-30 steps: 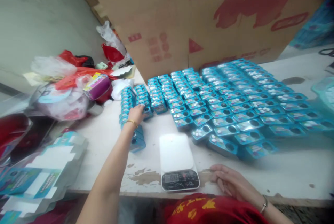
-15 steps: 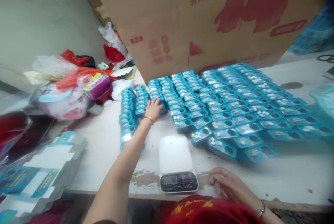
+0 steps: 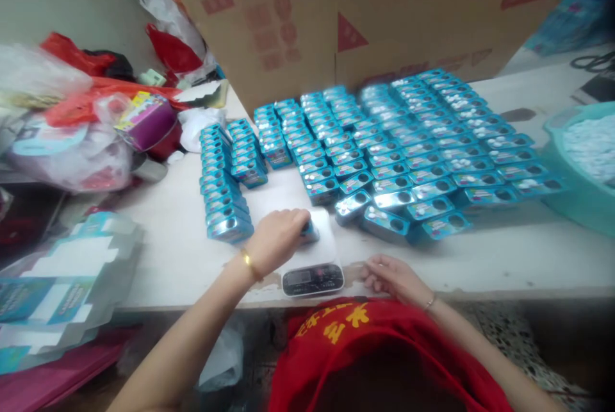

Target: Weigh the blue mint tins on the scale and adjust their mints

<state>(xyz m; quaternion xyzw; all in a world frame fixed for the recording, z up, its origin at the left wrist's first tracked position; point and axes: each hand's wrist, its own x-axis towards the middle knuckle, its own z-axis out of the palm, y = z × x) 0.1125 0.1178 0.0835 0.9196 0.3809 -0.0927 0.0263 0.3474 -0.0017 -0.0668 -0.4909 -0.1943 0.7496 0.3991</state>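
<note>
My left hand (image 3: 278, 239) is closed round a small blue tin (image 3: 310, 230) and holds it on the white platform of a kitchen scale (image 3: 312, 264) at the table's front edge. My right hand (image 3: 391, 277) rests on the table edge just right of the scale, fingers loosely curled, with nothing seen in it. Behind the scale, several rows of blue tins (image 3: 384, 143) cover the table, most with white tablets showing. A separate column of tins (image 3: 221, 188) lies to the left of my left hand.
A big cardboard box (image 3: 346, 8) stands behind the tins. A teal basin of white tablets (image 3: 557, 162) sits at the right. Plastic bags and a purple packet (image 3: 144, 123) clutter the left; flat printed cartons (image 3: 57, 284) lie at lower left.
My left hand has drawn back from the tin rows with one tin and set it on the scale. The view has tilted down. My right hand stayed by the scale.
</note>
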